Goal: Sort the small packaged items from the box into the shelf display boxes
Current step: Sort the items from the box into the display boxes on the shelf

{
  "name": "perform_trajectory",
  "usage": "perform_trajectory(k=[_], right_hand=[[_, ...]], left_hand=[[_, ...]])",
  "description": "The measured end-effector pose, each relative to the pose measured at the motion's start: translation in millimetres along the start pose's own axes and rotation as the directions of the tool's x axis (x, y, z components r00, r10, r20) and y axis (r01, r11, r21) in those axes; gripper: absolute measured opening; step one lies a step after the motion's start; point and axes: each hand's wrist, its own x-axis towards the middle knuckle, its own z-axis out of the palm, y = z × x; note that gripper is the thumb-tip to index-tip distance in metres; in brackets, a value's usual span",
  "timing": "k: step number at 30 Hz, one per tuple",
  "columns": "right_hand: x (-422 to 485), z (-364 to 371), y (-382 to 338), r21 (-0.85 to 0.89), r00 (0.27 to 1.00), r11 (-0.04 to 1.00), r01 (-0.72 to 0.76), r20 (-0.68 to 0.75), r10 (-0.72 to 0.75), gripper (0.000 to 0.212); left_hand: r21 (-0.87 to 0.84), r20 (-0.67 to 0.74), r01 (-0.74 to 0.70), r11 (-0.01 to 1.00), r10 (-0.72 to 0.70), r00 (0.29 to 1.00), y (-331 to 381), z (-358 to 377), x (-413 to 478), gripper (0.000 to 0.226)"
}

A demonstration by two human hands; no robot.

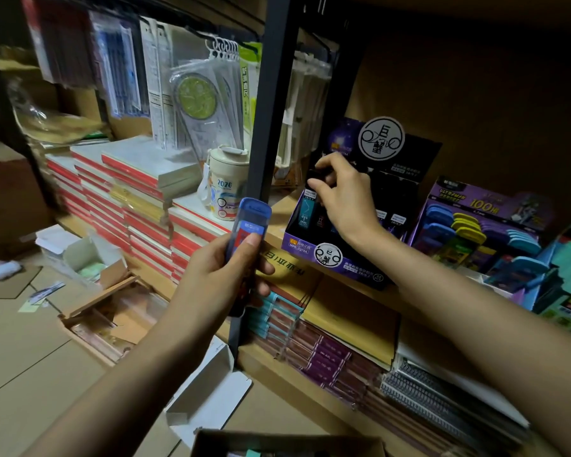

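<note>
At the bottom edge, the cardboard box [277, 438] is cut off, its contents barely visible. Dim light blurs the dark slim pack [320, 175] that the right hand [345, 201] pinches with curled fingertips over the purple display box [310, 255] on the shelf [277, 209]. The left hand [221, 275] grips a slim blue-capped case [248, 230] upright, near the shelf post [267, 94].

Bare left hand [225, 275], bare right hand [347, 197]
</note>
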Motion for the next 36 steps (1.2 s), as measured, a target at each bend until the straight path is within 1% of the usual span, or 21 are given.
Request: perform_trajectory(k=[2, 4, 6, 8, 9, 10, 11, 12, 13, 14, 15, 17, 20, 21, 23, 24, 26, 27, 30, 34, 36], right_hand=[[-3.6, -1.7, -0.8, -0.116, 0.995, 0.988, 0.099, -0.001, -0.100, 0.015], [-2.3, -5.9, -3.8, -0.303, 0.982, 0.934, 0.188, 0.045, -0.183, 0.019], [0.6, -11.8, -10.8, -0.433, 0.976, 0.875, 0.216, 0.093, -0.195, 0.026], [-2.1, -20.5, -20.0, -0.437, 0.978, 0.875, 0.207, 0.116, -0.174, 0.031], [-6.6, -26.0, -24.4, -0.399, 0.980, 0.897, 0.191, 0.128, -0.151, 0.033], [-12.5, -31.2, -28.5, -0.320, 0.983, 0.935, 0.154, 0.142, -0.113, 0.034], [-20.6, -37.0, -33.9, -0.192, 0.985, 0.978, 0.082, 0.165, -0.050, 0.031], [-30.4, -43.4, -40.0, -0.018, 0.976, 0.999, -0.032, 0.214, 0.035, 0.026], [-41.3, -50.1, -46.4, 0.156, 0.950, 0.974, -0.165, 0.290, 0.114, 0.024], [-52.7, -56.3, -50.6, 0.291, 0.917, 0.915, -0.279, 0.364, 0.164, 0.024], [-64.2, -62.3, -53.3, 0.375, 0.889, 0.858, -0.352, 0.420, 0.181, 0.022], [-84.3, -74.1, -54.8, 0.455, 0.875, 0.795, -0.401, 0.447, 0.186, 0.010], [-100.3, -91.3, -49.1, 0.525, 0.881, 0.728, -0.442, 0.407, 0.241, 0.014], [-101.3, -98.2, -45.3, 0.522, 0.889, 0.735, -0.433, 0.379, 0.255, 0.015], [-97.5, -114.8, -36.1, 0.486, 0.920, 0.792, -0.370, 0.307, 0.241, 0.018], [-94.3, -124.2, -30.6, 0.456, 0.942, 0.832, -0.316, 0.253, 0.219, 0.019], [-85.8, -143.2, -18.4, 0.350, 0.979, 0.915, -0.200, 0.116, 0.169, 0.022], [-81.9, -152.0, -11.3, 0.270, 0.988, 0.951, -0.153, 0.046, 0.146, 0.021], [-73.5, -168.0, 11.1, 0.023, 0.993, 0.998, -0.060, -0.103, 0.062, 0.016], [-64.0, -169.9, 37.1, -0.084, 0.986, 0.996, -0.031, -0.168, 0.017, 0.019], [-62.0, -166.4, 47.6, -0.097, 0.987, 0.995, -0.025, -0.160, 0.009, 0.021]], left_hand=[[-0.007, -0.009, 0.003, 1.000, -0.003, 1.000, 2.8, 1.2, -1.8, 0.028], [-0.032, -0.014, -0.001, 1.000, 0.000, 1.000, 6.9, 3.0, -5.1, 0.028], [-0.053, -0.016, -0.004, 0.999, 0.003, 1.000, 12.8, 5.6, -9.6, 0.034], [-0.066, -0.006, -0.001, 0.998, 0.000, 1.000, 17.8, 10.2, -13.7, 0.035], [-0.072, 0.005, -0.001, 0.997, 0.001, 1.000, 19.4, 13.4, -15.0, 0.032], [-0.078, 0.019, 0.003, 0.997, -0.001, 1.000, 21.0, 17.2, -15.8, 0.030], [-0.081, 0.033, 0.005, 0.997, -0.002, 0.999, 21.6, 20.8, -16.8, 0.028], [-0.081, 0.051, 0.008, 0.997, -0.004, 0.999, 22.2, 24.9, -17.4, 0.029], [-0.077, 0.071, 0.010, 0.997, -0.005, 0.997, 21.6, 28.9, -17.9, 0.030], [-0.068, 0.094, 0.014, 0.998, -0.008, 0.996, 21.3, 33.3, -18.4, 0.030], [-0.058, 0.118, 0.015, 0.998, -0.008, 0.993, 20.4, 37.8, -18.8, 0.029], [-0.033, 0.164, 0.006, 0.999, 0.000, 0.986, 18.3, 47.7, -19.6, 0.025], [0.052, 0.231, -0.038, 0.998, 0.025, 0.973, 14.6, 64.7, -19.3, 0.023], [0.079, 0.249, -0.070, 0.994, 0.048, 0.967, 13.9, 70.0, -17.7, 0.023], [0.146, 0.271, -0.154, 0.977, 0.111, 0.956, 12.9, 78.5, -11.0, 0.027], [0.226, 0.273, -0.203, 0.953, 0.138, 0.952, 12.5, 81.2, -6.4, 0.033], [0.451, 0.261, -0.302, 0.840, 0.200, 0.944, 10.3, 82.8, 4.9, 0.046], [0.528, 0.257, -0.341, 0.778, 0.236, 0.937, 8.6, 83.0, 10.9, 0.050], [0.644, 0.250, -0.403, 0.650, 0.319, 0.914, 2.0, 87.0, 25.9, 0.053], [0.742, 0.293, -0.417, 0.525, 0.305, 0.906, -13.4, 93.1, 41.8, 0.056], [0.757, 0.313, -0.410, 0.509, 0.268, 0.911, -23.9, 92.2, 46.6, 0.058]])
